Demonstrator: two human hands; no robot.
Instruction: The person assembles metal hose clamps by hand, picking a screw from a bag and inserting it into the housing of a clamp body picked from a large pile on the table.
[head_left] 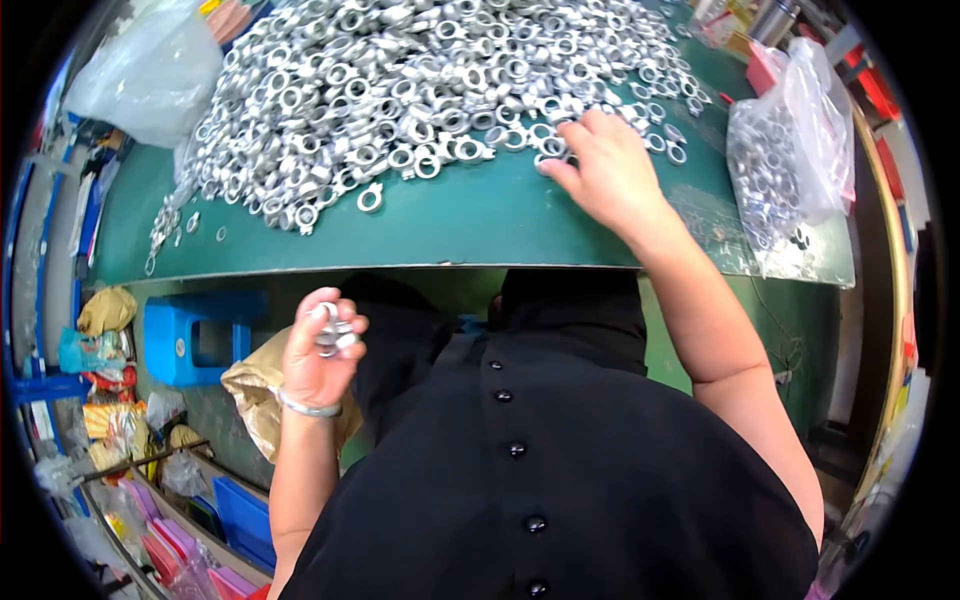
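Note:
Several small silvery metal rings (336, 334) lie in my left hand (318, 378), which is held up in front of the table edge with its fingers curled round them. My right hand (616, 178) reaches over the near right side of a large heap of metal rings (400, 90). Its thumb and fingers are apart and touch rings at the heap's edge; the fingertips are partly hidden among them. Each ring in the heap has a small lug on its side. One loose ring (370, 198) lies just in front of the heap on the green table (480, 225).
A clear plastic bag of rings (775, 165) stands at the table's right end. Another plastic bag (150, 80) sits at the far left. Below the table are a blue stool (170, 340) and a brown paper sack (262, 395). Crates and wrappings crowd the lower left.

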